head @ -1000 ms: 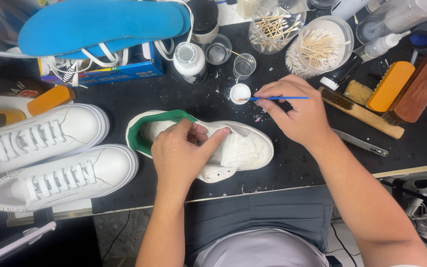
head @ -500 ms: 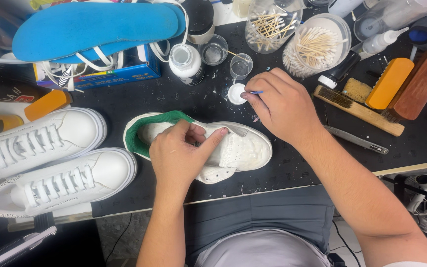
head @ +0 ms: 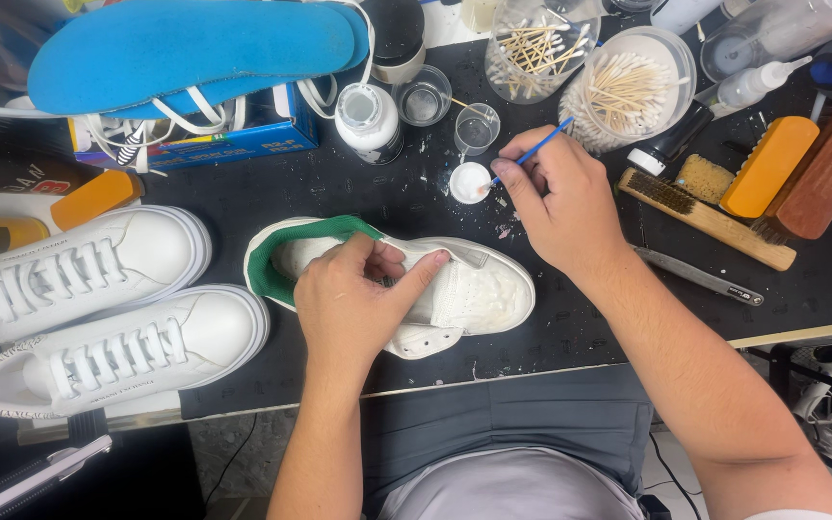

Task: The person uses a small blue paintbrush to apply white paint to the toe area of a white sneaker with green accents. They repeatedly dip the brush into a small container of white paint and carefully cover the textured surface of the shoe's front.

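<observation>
A white sneaker with a green heel lining (head: pixel 455 289) lies on its side on the black mat. My left hand (head: pixel 358 303) grips its upper, with the index finger stretched across the tongue. My right hand (head: pixel 560 197) holds a thin blue-handled brush (head: pixel 536 149) above the mat. The brush tip dips into a small white paint cap (head: pixel 469 181) just behind the shoe.
A pair of laced white sneakers (head: pixel 98 308) lies at the left. Blue insoles (head: pixel 195 48) rest on a blue box. Behind are a white bottle (head: pixel 366 117), small clear cups (head: pixel 477 128) and tubs of cotton swabs (head: pixel 628 87). Brushes (head: pixel 715 217) lie at the right.
My right hand has moved left and back with the brush, bringing its tip down into the white paint cap. My left hand has kept its hold on the sneaker.
</observation>
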